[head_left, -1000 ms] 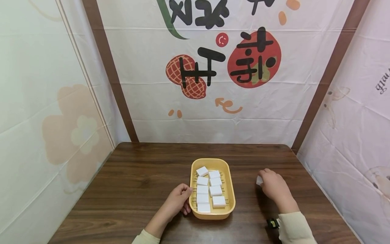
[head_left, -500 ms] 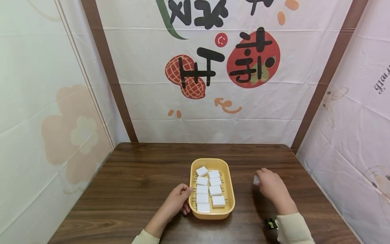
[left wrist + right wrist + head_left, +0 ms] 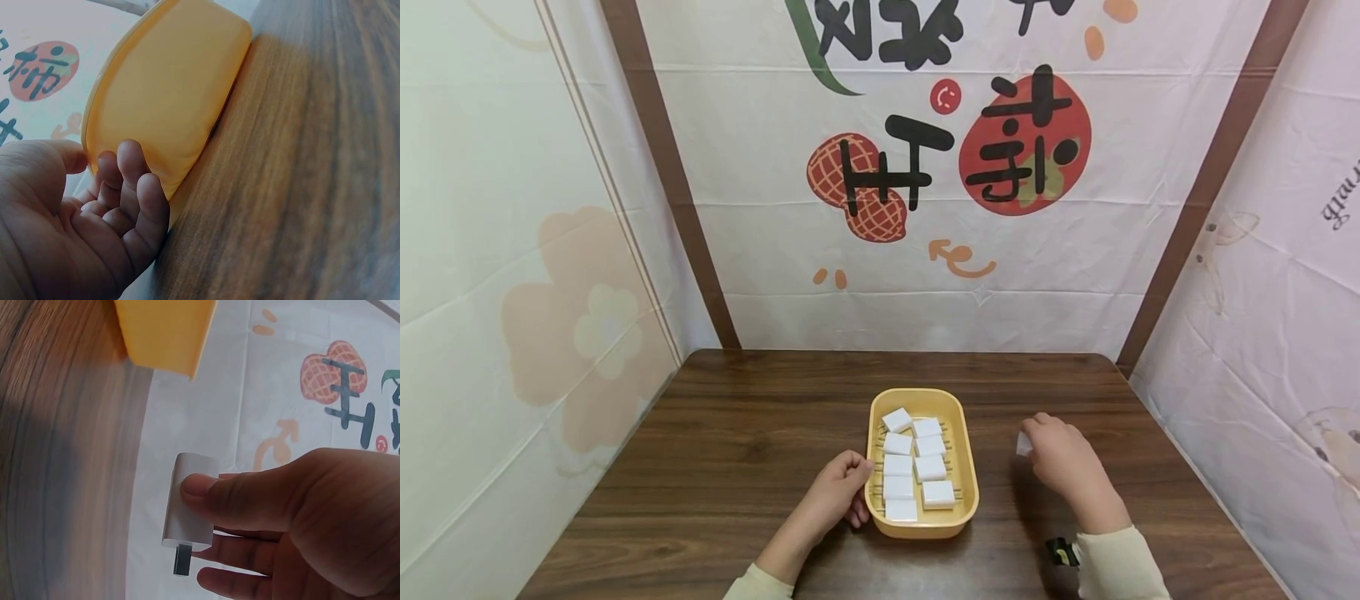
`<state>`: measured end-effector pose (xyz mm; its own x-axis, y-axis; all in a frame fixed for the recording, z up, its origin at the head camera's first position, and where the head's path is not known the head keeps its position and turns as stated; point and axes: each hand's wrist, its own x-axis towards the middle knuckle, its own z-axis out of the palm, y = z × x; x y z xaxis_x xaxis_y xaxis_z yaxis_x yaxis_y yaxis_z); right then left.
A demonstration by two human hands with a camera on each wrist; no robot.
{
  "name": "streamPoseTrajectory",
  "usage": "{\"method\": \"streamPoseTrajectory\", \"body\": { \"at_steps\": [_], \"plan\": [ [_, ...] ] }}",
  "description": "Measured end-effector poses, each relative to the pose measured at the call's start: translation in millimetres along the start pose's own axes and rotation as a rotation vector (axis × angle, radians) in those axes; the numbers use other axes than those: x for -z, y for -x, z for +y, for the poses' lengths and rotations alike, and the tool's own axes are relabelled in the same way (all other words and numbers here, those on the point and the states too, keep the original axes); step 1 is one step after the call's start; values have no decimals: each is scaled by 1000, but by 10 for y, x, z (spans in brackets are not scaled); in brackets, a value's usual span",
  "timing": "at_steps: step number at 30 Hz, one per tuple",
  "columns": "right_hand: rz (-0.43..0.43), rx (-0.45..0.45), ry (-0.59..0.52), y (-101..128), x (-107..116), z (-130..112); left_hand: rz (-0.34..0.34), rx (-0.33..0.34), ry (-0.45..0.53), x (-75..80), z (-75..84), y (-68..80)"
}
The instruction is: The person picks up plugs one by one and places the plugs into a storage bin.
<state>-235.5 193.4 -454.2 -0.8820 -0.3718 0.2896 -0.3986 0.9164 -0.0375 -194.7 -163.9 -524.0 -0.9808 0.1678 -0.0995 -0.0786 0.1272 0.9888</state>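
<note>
A yellow tray [image 3: 967,471] sits on the dark wooden table [image 3: 737,450] and holds several white charger plugs [image 3: 898,464] in two rows. My left hand [image 3: 838,492] rests at the tray's left wall [image 3: 169,106], thumb on the rim and fingers curled against its side. Right of the tray, my right hand [image 3: 1060,454] is lifted a little off the table and pinches one white charger plug [image 3: 189,500] between thumb and fingers; its metal prongs [image 3: 182,559] stick out below. That plug [image 3: 1024,442] shows at the fingertips in the head view.
Printed cloth walls close in the table at the back and both sides. A small black and yellow object [image 3: 1060,550] lies near my right sleeve. Bare wood lies to the left of the tray and behind it.
My right hand, with the white plug in it, has moved slowly left toward the tray and risen slightly. The left hand and tray have stayed put.
</note>
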Motion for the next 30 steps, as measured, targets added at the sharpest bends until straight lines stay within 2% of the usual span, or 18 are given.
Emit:
{"method": "streamPoseTrajectory", "body": {
  "at_steps": [21,30],
  "plan": [
    [24,83,13,17,56,-331,-12,8,5,-3,-34,-7],
    [28,108,22,3,177,-491,-2,3,5,-2,-12,8]
  ]
}}
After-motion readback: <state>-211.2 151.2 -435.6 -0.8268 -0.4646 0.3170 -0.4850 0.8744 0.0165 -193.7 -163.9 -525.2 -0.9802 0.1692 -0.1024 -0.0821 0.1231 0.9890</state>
